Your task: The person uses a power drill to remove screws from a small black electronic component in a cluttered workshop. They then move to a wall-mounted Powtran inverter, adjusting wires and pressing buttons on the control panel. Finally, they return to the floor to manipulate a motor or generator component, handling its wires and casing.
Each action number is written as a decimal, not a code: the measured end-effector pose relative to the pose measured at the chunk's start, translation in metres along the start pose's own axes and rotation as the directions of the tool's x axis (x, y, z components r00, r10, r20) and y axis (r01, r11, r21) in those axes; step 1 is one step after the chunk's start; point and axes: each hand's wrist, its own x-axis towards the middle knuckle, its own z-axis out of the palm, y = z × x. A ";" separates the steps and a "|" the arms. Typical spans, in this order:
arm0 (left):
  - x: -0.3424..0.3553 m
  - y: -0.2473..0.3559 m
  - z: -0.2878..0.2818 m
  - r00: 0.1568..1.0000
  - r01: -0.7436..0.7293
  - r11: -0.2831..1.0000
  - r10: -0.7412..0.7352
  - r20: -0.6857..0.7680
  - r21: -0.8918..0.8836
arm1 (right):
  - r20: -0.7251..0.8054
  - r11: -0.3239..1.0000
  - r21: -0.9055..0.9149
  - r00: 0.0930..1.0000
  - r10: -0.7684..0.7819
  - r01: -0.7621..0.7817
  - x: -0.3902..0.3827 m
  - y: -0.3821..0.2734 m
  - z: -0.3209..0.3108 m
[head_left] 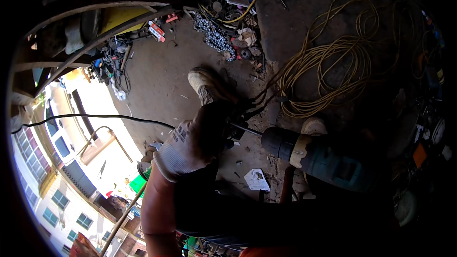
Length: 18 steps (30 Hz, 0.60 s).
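My left hand [183,147], in a pale knitted work glove, is closed at the middle of the view. Its fingers curl into deep shadow around a dark part whose kind I cannot make out. A power drill [328,164], teal with a tan collar and black chuck, lies level to the right of that hand. From its chuck a thin metal bit [246,129] reaches left to the dark part at my glove; whether it is inside it I cannot tell. My right hand is lost in the darkness around the drill's rear, and its fingers do not show.
A long yellow cable [328,66] lies coiled on the floor at the far right. A metal chain [214,35] and scrap are heaped at the back. A black cable [95,115] runs in from the left. Shoes [202,81] stand below, near a white paper piece [257,180].
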 end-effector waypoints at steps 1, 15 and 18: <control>-0.001 -0.005 0.003 1.000 -0.013 0.999 0.012 -0.017 -0.039 | -0.003 1.000 -0.006 1.000 0.002 -0.002 0.000 0.000 0.000; 0.003 -0.002 0.004 0.980 -0.144 0.954 0.176 -0.098 0.264 | -0.005 1.000 0.006 1.000 0.021 -0.021 0.003 0.013 -0.003; 0.002 0.000 0.005 0.986 -0.098 0.956 0.130 -0.101 0.275 | -0.001 1.000 0.012 1.000 0.016 -0.016 0.000 0.015 -0.003</control>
